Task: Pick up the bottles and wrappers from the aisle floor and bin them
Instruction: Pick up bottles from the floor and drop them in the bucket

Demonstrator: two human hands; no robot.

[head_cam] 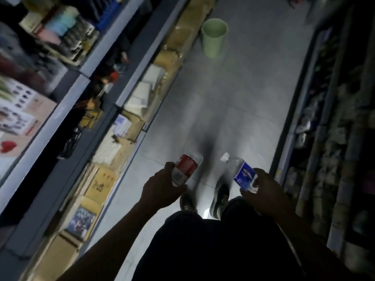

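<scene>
Carrying two bottles to the bin.
My left hand point(162, 187) holds the red bottle point(185, 166), my right hand point(261, 191) the blue bottle point(242, 174); I should walk up to the green bin point(213, 38) at top middle.

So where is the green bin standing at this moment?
The green bin stands upright on the aisle floor, far ahead in the upper middle of the head view, close beside the left shelves' bottom row of brown packages.

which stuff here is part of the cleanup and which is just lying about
Part of the job:
- red-label bottle, gripped by the left hand
- blue-label bottle, gripped by the right hand
- green bin up the aisle

Just lying about:
- cardboard boxes along the left shelf
- shelf goods on the right
</scene>
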